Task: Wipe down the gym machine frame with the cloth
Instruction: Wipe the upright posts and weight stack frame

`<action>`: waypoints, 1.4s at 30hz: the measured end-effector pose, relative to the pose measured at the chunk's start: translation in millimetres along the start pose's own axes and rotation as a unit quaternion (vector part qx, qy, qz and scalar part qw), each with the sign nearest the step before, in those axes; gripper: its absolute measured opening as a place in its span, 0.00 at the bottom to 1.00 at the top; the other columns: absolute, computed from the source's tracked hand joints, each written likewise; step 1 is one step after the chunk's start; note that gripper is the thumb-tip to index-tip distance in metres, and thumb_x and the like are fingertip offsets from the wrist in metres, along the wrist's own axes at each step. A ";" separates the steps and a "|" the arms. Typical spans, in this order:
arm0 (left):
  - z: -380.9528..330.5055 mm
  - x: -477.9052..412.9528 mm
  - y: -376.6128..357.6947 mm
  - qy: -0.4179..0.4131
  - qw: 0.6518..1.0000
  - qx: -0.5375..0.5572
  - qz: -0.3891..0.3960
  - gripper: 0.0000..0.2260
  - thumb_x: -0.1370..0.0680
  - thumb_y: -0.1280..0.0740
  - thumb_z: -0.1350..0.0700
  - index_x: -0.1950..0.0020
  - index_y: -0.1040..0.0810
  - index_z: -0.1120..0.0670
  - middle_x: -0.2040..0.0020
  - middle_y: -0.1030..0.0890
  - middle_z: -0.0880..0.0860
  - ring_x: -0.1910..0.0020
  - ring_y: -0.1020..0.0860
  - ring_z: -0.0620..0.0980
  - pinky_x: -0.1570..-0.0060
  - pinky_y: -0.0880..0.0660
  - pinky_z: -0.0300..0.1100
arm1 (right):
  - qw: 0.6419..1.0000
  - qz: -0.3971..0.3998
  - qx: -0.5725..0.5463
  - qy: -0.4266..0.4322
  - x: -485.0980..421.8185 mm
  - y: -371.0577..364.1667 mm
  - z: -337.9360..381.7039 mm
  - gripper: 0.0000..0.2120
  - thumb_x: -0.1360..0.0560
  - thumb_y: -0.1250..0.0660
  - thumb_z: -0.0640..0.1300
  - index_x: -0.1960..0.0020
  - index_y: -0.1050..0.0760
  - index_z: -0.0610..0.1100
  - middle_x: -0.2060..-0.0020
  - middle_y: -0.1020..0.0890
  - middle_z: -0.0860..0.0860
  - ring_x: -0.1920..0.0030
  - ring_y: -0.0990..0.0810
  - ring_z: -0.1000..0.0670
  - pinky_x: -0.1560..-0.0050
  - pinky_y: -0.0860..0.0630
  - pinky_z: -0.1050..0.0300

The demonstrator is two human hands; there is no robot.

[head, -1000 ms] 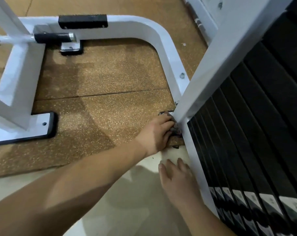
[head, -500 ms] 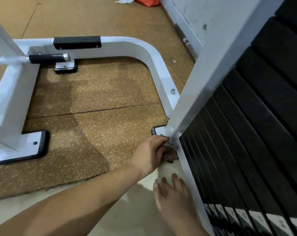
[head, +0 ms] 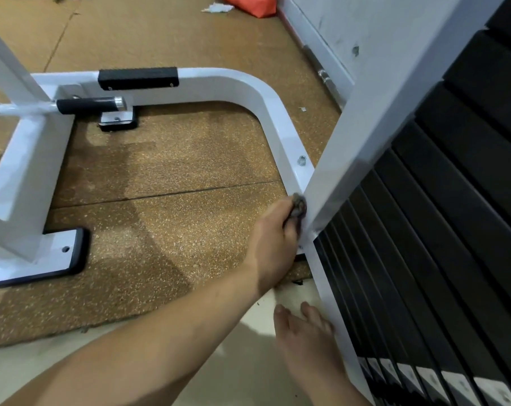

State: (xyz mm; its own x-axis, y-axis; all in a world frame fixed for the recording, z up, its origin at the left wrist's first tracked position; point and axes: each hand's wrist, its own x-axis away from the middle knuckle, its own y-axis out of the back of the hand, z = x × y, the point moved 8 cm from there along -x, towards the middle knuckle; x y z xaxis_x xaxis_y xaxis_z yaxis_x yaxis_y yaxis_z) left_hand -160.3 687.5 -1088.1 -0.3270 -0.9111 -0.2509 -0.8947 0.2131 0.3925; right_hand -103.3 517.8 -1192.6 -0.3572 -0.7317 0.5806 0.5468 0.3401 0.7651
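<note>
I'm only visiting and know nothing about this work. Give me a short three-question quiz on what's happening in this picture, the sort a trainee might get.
1. True or false: the right hand lies open and holds nothing.
2. Which hand grips the cloth? A) left hand B) right hand C) both
3. Fill in the colour: the cloth is pressed against the machine's ___ upright post.

Key: 1 true; 2 A; 3 white.
</note>
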 end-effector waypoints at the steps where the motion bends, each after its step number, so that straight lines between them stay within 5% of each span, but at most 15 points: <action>1: -8.7 0.2 1.9 0.007 0.999 0.018 -0.037 0.07 0.17 0.38 0.65 0.45 0.21 0.57 0.51 0.20 0.50 0.52 0.24 0.47 0.50 0.28 0.38 | 1.000 -0.002 -0.005 -0.002 2.0 -0.6 -1.5 0.41 0.27 0.72 0.60 0.25 0.33 0.55 0.25 0.33 0.45 0.24 0.39 0.40 0.26 0.39 0.40; 3: -5.4 12.5 -3.4 0.016 0.998 0.021 -0.051 0.12 0.18 0.37 0.65 0.37 0.20 0.58 0.42 0.18 0.52 0.41 0.22 0.48 0.39 0.27 0.40 | 0.999 -0.006 -0.036 -0.020 6.3 1.2 -3.3 0.33 0.20 0.66 0.55 0.23 0.35 0.54 0.24 0.35 0.44 0.24 0.40 0.39 0.26 0.41 0.41; 5: 10.8 30.6 -11.7 0.004 1.000 0.005 0.008 0.11 0.19 0.37 0.67 0.39 0.19 0.59 0.44 0.18 0.52 0.43 0.22 0.47 0.41 0.26 0.44 | 0.996 -0.018 -0.083 -0.040 7.5 3.6 -4.8 0.26 0.16 0.59 0.52 0.23 0.34 0.54 0.25 0.34 0.46 0.24 0.39 0.41 0.27 0.41 0.46; 9: 24.0 50.0 3.0 -0.019 0.998 -0.025 0.058 0.15 0.21 0.32 0.67 0.36 0.17 0.58 0.42 0.16 0.51 0.43 0.21 0.43 0.39 0.32 0.27 | 0.988 -0.026 -0.139 -0.068 5.7 10.9 -4.5 0.39 0.20 0.70 0.59 0.23 0.33 0.47 0.24 0.32 0.44 0.24 0.36 0.41 0.26 0.41 0.45; 14: 40.2 75.5 32.7 0.017 0.999 -0.044 0.015 0.15 0.21 0.32 0.66 0.35 0.18 0.56 0.40 0.17 0.51 0.41 0.21 0.44 0.37 0.28 0.34 | 0.987 0.002 -0.146 -0.072 11.8 17.1 3.3 0.39 0.20 0.64 0.66 0.20 0.34 0.49 0.19 0.36 0.50 0.20 0.40 0.45 0.20 0.44 0.46; 17: 53.8 94.8 34.6 0.092 0.996 0.002 -0.013 0.16 0.20 0.34 0.65 0.35 0.18 0.52 0.42 0.17 0.47 0.41 0.21 0.41 0.37 0.28 0.33 | 0.990 0.030 -0.129 -0.051 17.9 13.7 7.7 0.31 0.15 0.58 0.63 0.18 0.40 0.52 0.17 0.43 0.54 0.17 0.48 0.48 0.18 0.49 0.45; 19: 61.6 110.2 28.2 0.145 0.988 0.048 -0.020 0.15 0.19 0.34 0.64 0.37 0.18 0.49 0.45 0.16 0.44 0.42 0.19 0.43 0.38 0.23 0.41 | 0.991 0.032 -0.124 -0.028 22.4 12.3 11.4 0.26 0.14 0.56 0.59 0.20 0.34 0.54 0.17 0.43 0.55 0.17 0.48 0.49 0.18 0.49 0.45; 21: 60.3 117.1 19.5 0.182 0.978 0.099 -0.015 0.13 0.18 0.34 0.63 0.41 0.17 0.48 0.49 0.15 0.45 0.47 0.18 0.45 0.42 0.21 0.47 | 0.991 -0.023 -0.131 -0.024 25.4 18.1 8.4 0.21 0.14 0.49 0.55 0.31 0.23 0.51 0.24 0.30 0.53 0.23 0.34 0.46 0.26 0.35 0.48; 22: 59.4 114.1 15.6 0.203 0.971 0.128 -0.019 0.12 0.18 0.34 0.63 0.42 0.18 0.48 0.50 0.15 0.45 0.49 0.17 0.45 0.44 0.20 0.47 | 0.991 -0.060 -0.119 -0.026 28.1 22.8 4.7 0.16 0.14 0.46 0.53 0.40 0.21 0.49 0.33 0.23 0.52 0.31 0.26 0.45 0.38 0.28 0.51; 24: 46.9 95.0 11.5 0.197 0.972 0.124 -0.038 0.09 0.19 0.31 0.61 0.43 0.18 0.49 0.53 0.15 0.44 0.53 0.18 0.42 0.49 0.22 0.39 | 0.986 -0.113 -0.116 -0.032 36.7 34.4 -0.9 0.10 0.16 0.42 0.48 0.51 0.25 0.47 0.48 0.22 0.48 0.49 0.22 0.44 0.57 0.34 0.55; 27: 17.5 63.9 -10.3 0.123 0.990 0.072 0.003 0.11 0.20 0.31 0.61 0.39 0.18 0.52 0.48 0.16 0.47 0.51 0.21 0.36 0.50 0.28 0.29 | 0.979 -0.112 -0.170 -0.018 45.8 44.5 -1.4 0.09 0.17 0.40 0.42 0.55 0.28 0.44 0.57 0.22 0.46 0.58 0.24 0.45 0.60 0.32 0.52; 31: 0.6 91.1 -45.6 0.119 0.964 0.168 0.171 0.24 0.23 0.34 0.69 0.31 0.22 0.47 0.35 0.21 0.42 0.35 0.25 0.34 0.32 0.30 0.36 | 0.973 -0.108 -0.201 -0.034 58.3 46.9 -6.7 0.07 0.16 0.40 0.45 0.49 0.25 0.45 0.52 0.17 0.44 0.49 0.18 0.40 0.53 0.24 0.50; 34: -3.3 118.8 -43.7 0.050 0.962 0.132 0.232 0.27 0.26 0.34 0.68 0.29 0.23 0.51 0.33 0.21 0.48 0.32 0.25 0.41 0.30 0.29 0.40 | 0.972 -0.097 -0.206 -0.050 75.7 41.9 -13.3 0.04 0.18 0.38 0.45 0.48 0.24 0.47 0.50 0.18 0.46 0.47 0.19 0.41 0.50 0.23 0.48; 39: 13.5 101.2 -36.0 0.144 0.979 0.078 0.121 0.21 0.23 0.32 0.65 0.33 0.23 0.47 0.47 0.16 0.44 0.46 0.18 0.43 0.43 0.20 0.45 | 0.977 -0.117 -0.160 -0.076 119.5 37.9 -26.1 0.14 0.16 0.40 0.46 0.32 0.27 0.48 0.35 0.22 0.49 0.33 0.25 0.47 0.36 0.29 0.53; 42: 13.7 110.1 -42.7 0.206 0.963 0.134 0.106 0.12 0.20 0.32 0.63 0.43 0.20 0.47 0.55 0.14 0.45 0.55 0.15 0.45 0.50 0.18 0.44 | 0.988 -0.099 -0.114 -0.036 146.8 35.7 -22.2 0.23 0.14 0.44 0.54 0.21 0.36 0.50 0.22 0.34 0.54 0.21 0.38 0.53 0.24 0.40 0.58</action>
State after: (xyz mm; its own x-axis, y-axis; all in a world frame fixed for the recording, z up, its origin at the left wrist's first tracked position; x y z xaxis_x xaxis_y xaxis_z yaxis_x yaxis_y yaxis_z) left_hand -162.3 582.9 -1144.6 -0.4125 -0.8878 0.2040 -0.8854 0.4434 0.1393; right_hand -119.4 409.4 -1086.2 -0.5218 -0.7243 0.4507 0.6148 0.0470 0.7873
